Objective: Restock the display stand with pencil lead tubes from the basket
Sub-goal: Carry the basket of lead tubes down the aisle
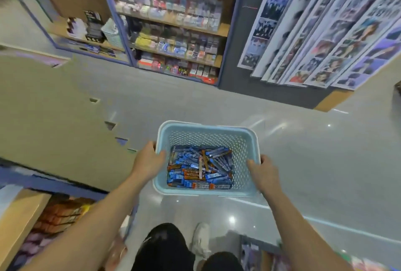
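A: Pencil lead tubes (199,168), a loose heap of blue and orange ones, lie crisscross on the bottom of the pale blue basket (208,128), lower centre of the frame. The basket is held up over the grey floor (303,162).

B: Both hands are on it. The left hand (148,158) grips the left rim, thumb hooked inside the wall, the other fingers curled round the outside. The right hand (263,173) mirrors it on the right rim, thumb in, fingers wrapped over the edge.

A: How will those tubes handle, you reckon?

B: Light, I'd say. Hard little plastic sticks with smooth sides, so likely slippery in a bunch. They'd slide if the basket tips. Best pinched one or a few at a time across the middle, thumb against fingertips, not scooped.

A: And the basket?

B: Thin perforated plastic, so it probably flexes a bit. Opposite rims look like the right hold for carrying it level.

A: Where's the stand?

B: Can't tell. Stocked shelves (173,36) sit top centre, well apart from the basket. Photo sheets (325,31) hang upper right. It's too blurred to pick out a lead display.
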